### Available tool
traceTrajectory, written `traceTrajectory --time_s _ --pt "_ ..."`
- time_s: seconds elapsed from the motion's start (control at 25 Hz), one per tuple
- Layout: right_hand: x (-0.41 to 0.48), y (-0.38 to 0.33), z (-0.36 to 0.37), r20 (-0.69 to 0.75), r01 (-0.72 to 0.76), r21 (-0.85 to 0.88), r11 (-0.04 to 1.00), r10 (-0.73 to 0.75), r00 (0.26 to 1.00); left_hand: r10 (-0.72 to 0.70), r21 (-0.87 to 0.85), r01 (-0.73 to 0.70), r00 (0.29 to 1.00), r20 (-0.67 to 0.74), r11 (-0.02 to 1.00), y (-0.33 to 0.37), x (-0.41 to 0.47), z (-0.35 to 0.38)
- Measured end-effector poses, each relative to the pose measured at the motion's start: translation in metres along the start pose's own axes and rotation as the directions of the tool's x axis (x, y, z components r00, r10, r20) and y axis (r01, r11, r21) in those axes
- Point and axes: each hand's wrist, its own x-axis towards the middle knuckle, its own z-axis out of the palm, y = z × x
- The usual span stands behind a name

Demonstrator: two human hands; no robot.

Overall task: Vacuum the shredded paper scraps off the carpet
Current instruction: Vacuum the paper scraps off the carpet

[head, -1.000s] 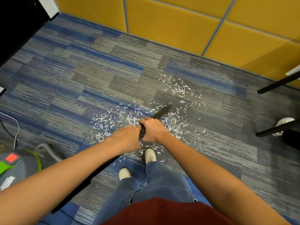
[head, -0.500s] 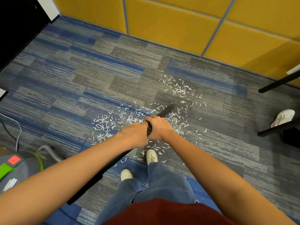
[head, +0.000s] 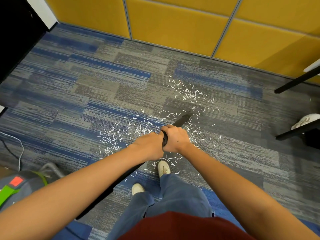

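White shredded paper scraps (head: 187, 94) lie scattered over the grey and blue carpet (head: 107, 87), with a second dense patch left of my hands. Both hands grip a black vacuum wand (head: 181, 120). My left hand (head: 149, 146) holds it nearer to me, and my right hand (head: 174, 138) holds it just ahead. The wand's tip sits on the carpet among the scraps, just beyond my right hand. Its lower length runs back under my left forearm.
The vacuum body (head: 19, 187), grey with a green band and red button, sits at the lower left with its ribbed hose (head: 52, 169). A cable (head: 20, 149) lies at the left. Yellow wall panels (head: 173, 23) close the far side. Black furniture legs (head: 294, 82) and another person's shoe (head: 304, 121) are at right.
The wand's tip and both hands have slid forward and to the right across the scraps. The camera view has shifted slightly with them.
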Motion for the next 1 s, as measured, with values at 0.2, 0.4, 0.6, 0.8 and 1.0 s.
traceTrajectory --time_s 0.2,0.4,0.6,0.8,1.0 --pt "0.003 0.012 -0.009 -0.02 -0.044 0.003 0.999 0.044 0.999 0.014 0.013 -0.014 1.0 0.022 1.0 0.008 0.011 -0.012" --pt "0.002 0.027 -0.01 0.001 -0.078 0.036 0.996 0.078 0.997 0.039 0.007 -0.039 0.998 0.046 0.999 0.021 0.021 -0.016" --pt "0.007 0.022 -0.011 0.028 -0.061 0.051 0.997 0.059 0.998 0.037 -0.009 -0.037 0.998 0.046 0.999 0.013 0.021 -0.018" --pt "0.018 -0.005 -0.016 0.05 0.016 0.049 0.999 -0.019 0.999 -0.017 -0.026 0.018 0.999 0.032 0.999 -0.011 0.012 -0.02" --pt "0.028 -0.036 -0.017 0.061 0.097 0.047 0.994 -0.1 0.993 -0.08 -0.077 0.081 0.997 0.015 0.994 -0.036 -0.001 -0.019"
